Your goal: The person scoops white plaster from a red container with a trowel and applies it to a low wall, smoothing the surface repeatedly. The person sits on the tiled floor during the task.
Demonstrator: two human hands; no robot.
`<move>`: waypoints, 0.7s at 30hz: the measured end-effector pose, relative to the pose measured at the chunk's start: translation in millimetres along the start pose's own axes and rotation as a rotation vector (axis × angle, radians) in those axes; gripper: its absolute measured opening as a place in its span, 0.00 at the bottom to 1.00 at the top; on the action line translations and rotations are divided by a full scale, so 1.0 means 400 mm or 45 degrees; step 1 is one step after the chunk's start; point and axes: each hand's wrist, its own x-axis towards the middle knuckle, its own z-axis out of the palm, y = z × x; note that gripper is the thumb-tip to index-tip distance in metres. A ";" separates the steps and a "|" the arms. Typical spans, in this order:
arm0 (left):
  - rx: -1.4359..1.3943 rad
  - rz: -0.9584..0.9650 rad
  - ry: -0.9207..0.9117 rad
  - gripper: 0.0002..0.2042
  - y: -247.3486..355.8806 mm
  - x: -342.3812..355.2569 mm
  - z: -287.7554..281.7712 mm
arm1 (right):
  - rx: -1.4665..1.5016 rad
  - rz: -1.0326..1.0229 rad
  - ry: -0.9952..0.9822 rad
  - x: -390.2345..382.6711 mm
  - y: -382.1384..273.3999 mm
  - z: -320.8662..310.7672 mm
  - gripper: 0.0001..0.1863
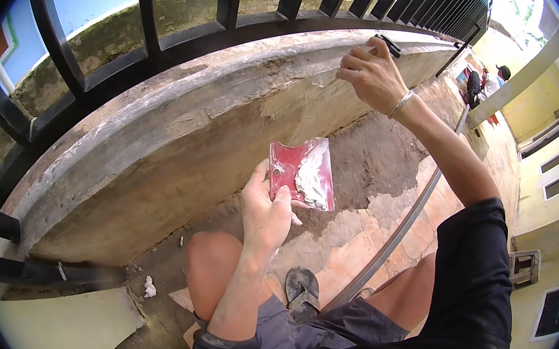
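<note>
My left hand [266, 206] grips a flat red plate [281, 178] by its near left edge, thumb on top. A lump of white paste [310, 174] is smeared over the plate's right half. Higher up and to the right, my right hand [372, 75] is closed with bent fingers above the ledge of the low wall [218, 106]. A small black object [389, 46] shows at its fingertips. Most of that object is hidden by the fingers, so its kind cannot be made out. A silvery bracelet [401, 104] circles my right wrist.
A black metal fence [191, 44] runs along the top of the wall. A long dark bar [395, 234] crosses the broken tile floor [349, 252] on my right. A white scrap [149, 287] lies at lower left. Far right, people [488, 88] are near a yellow building [539, 120].
</note>
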 end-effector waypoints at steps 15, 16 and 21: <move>-0.009 -0.035 -0.020 0.26 0.018 -0.011 0.001 | -0.001 -0.036 -0.058 -0.001 -0.031 -0.003 0.11; -0.016 -0.037 -0.026 0.26 0.018 -0.010 0.002 | -0.026 -0.139 -0.056 0.004 -0.026 -0.012 0.11; -0.052 -0.007 0.010 0.26 0.019 -0.017 0.000 | 0.078 0.268 0.096 0.017 0.035 -0.031 0.09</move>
